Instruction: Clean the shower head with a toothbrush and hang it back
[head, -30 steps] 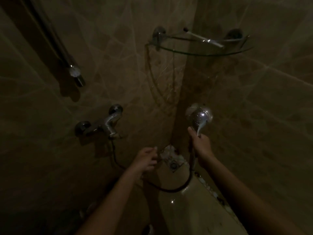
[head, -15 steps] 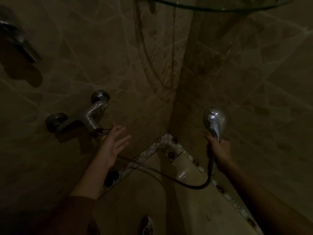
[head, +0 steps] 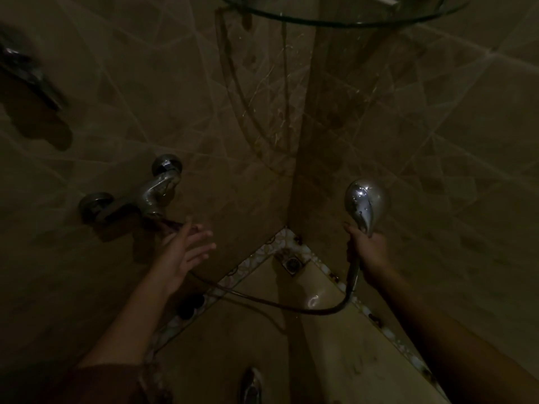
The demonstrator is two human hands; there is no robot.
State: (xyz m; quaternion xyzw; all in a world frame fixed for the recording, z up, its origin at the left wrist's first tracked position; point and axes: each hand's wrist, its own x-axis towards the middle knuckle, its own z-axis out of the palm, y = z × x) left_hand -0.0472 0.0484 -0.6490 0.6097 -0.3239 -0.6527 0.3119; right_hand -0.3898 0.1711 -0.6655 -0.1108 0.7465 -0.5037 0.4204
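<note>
The chrome shower head (head: pixel 364 201) stands upright at the right, its shiny back towards me, and my right hand (head: pixel 366 249) is closed round its handle. A dark hose (head: pixel 280 304) sags from the handle across the floor corner towards the wall tap. My left hand (head: pixel 183 250) hovers with fingers spread just below the chrome mixer tap (head: pixel 151 193), holding nothing. The wall bracket (head: pixel 26 74) for the shower head shows blurred at the far left. No toothbrush is visible in this dim view.
A glass corner shelf (head: pixel 344 20) juts out at the top. A floor drain (head: pixel 291 262) sits in the tiled corner between the two walls. A small shiny object (head: pixel 252 386) lies on the floor at the bottom edge.
The view has tilted down, so the shelf rose to the top edge. My left hand went from the corner up to the tap and spread its fingers. The shower head turned its back to me.
</note>
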